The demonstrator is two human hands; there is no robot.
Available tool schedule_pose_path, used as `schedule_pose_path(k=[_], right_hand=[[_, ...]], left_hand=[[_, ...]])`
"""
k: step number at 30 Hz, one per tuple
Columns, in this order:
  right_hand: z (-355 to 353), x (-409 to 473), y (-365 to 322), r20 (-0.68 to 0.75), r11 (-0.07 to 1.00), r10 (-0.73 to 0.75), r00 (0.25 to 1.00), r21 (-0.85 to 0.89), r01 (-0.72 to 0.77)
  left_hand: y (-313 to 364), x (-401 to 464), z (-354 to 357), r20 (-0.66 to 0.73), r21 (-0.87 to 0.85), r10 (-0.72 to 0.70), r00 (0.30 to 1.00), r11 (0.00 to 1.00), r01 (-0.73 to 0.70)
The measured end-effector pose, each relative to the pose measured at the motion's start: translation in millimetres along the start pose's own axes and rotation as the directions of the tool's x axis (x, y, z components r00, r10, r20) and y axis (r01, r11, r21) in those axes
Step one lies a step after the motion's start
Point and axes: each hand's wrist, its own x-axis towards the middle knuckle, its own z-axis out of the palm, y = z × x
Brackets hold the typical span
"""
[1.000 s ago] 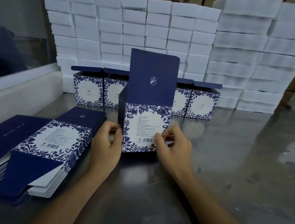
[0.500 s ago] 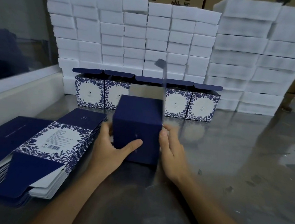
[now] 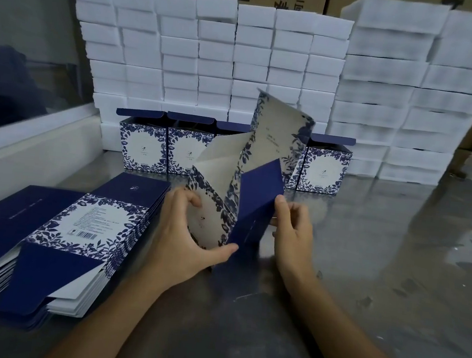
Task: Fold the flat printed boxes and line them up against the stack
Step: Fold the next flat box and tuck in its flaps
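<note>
Both hands, left hand (image 3: pixel 189 241) and right hand (image 3: pixel 292 229), pinch the half-formed box (image 3: pixel 245 186); uneven squeezing could crease its panels.

Dim, cool indoor light. Soft glare is seen on the worktop (image 3: pixel 398 241) at right. White stack (image 3: pixel 243 56) is overexposed and smeared. Wide-angle bending is noted at edges; box (image 3: pixel 245 186) is motion-blurred.
</note>
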Motion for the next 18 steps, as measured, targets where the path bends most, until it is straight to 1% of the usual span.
schedule_pose_path(k=[1, 3, 4, 8, 10, 13, 16, 18], right_hand=[[-0.4, 1.4, -0.2, -0.026, 1.000, 0.007, 1.000, 0.004, -0.007], [-3.2, 4.3, -1.8, -0.085, 1.000, 0.010, 0.996, 0.000, -0.010], [-4.5, 5.4, -3.4, -0.091, 1.000, 0.016, 0.996, -0.003, -0.016], [-4.1, 6.2, -3.9, 0.028, 0.991, 0.103, 0.994, 0.087, -0.105], [-5.8, 8.0, -1.2, 0.052, 0.991, 0.114, 0.992, 0.064, -0.117], [-11.1, 10.6, 0.0, 0.048, 0.993, 0.114, 0.992, 0.013, -0.115], [-10.1, 8.9, 0.8, 0.047, 0.994, 0.111, 0.993, 0.017, -0.112], [-5.9, 5.4, 1.9, 0.079, 0.994, 0.109, 0.991, 0.023, -0.111]], left_hand=[[1.5, 0.8, -1.0, -0.013, 0.034, 0.041, 0.999, 0.999, -0.041], [2.6, 1.3, -2.4, -0.026, 0.089, 0.083, 0.996, 0.993, -0.080], [3.2, 1.2, -3.1, -0.027, 0.115, 0.100, 0.995, 0.989, -0.096], [4.3, 2.6, -6.2, 0.015, 0.198, 0.191, 0.982, 0.962, -0.190], [4.9, 3.0, -6.1, 0.044, 0.240, 0.224, 0.974, 0.944, -0.228], [6.0, 3.0, -6.5, 0.037, 0.276, 0.238, 0.971, 0.931, -0.239], [7.1, 2.4, -7.1, 0.053, 0.328, 0.229, 0.972, 0.915, -0.234], [9.3, 1.7, -6.0, 0.060, 0.360, 0.220, 0.974, 0.905, -0.226]])
